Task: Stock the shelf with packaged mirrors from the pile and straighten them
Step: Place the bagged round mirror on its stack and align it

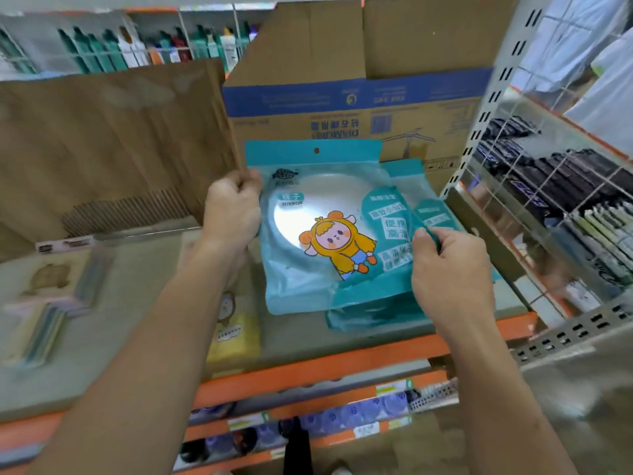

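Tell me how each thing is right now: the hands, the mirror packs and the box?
Front pack: sealed, held up, tilted.
Left hand: grips its top-left edge.
Right hand: pinches its right edge.
Other packs: lying skewed under and behind it.
Box: stands behind, print upside down.

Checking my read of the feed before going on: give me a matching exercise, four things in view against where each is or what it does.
1 left hand
2 right hand
3 cardboard box
4 yellow pack

a behind the front mirror pack
b pinches that pack's right edge
c lies by the shelf's front edge
d grips that pack's upper left edge

Pairs: 1-d, 2-b, 3-a, 4-c
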